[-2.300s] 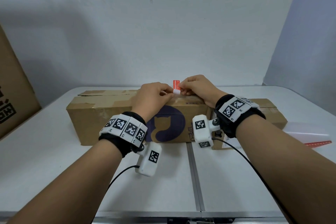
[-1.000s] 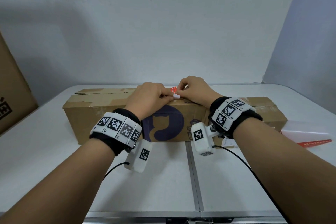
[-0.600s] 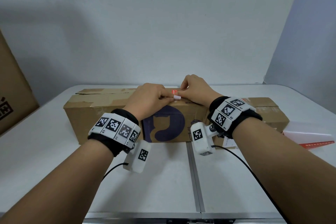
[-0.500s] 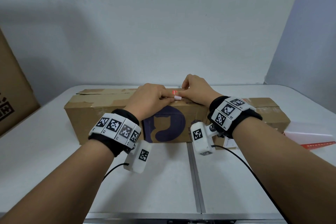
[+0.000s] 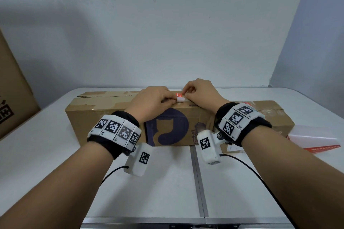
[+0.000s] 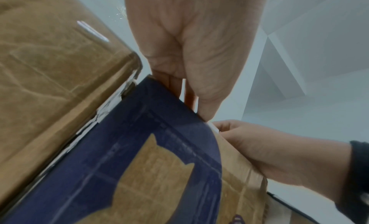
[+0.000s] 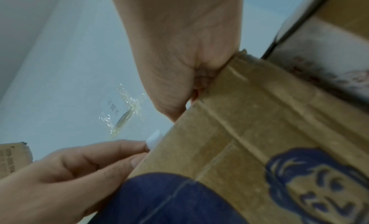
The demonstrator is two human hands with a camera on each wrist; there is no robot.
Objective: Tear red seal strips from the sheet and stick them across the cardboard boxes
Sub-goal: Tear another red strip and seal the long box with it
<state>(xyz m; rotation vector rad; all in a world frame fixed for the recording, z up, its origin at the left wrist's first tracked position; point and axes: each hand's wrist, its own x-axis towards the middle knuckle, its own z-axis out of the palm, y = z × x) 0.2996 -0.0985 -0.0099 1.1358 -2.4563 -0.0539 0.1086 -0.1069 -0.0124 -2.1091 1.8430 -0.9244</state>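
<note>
Together, two hands (image 5: 151,101) (image 5: 200,93), one strip (image 5: 179,97).

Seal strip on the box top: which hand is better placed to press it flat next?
Probably right. The right hand sits over the red seal strip on the cardboard box, fingertips on its red end; the left hand pinches the white tab at the near edge.

A white tabletop (image 5: 167,188) spreads below the grip, with a metal seam (image 5: 198,182) running toward the viewer. Beyond the grip rises a plain pale wall (image 5: 167,33), softly shadowed at its left. A second wall (image 5: 316,33) meets it in a corner to the right, bluer in tone.
</note>
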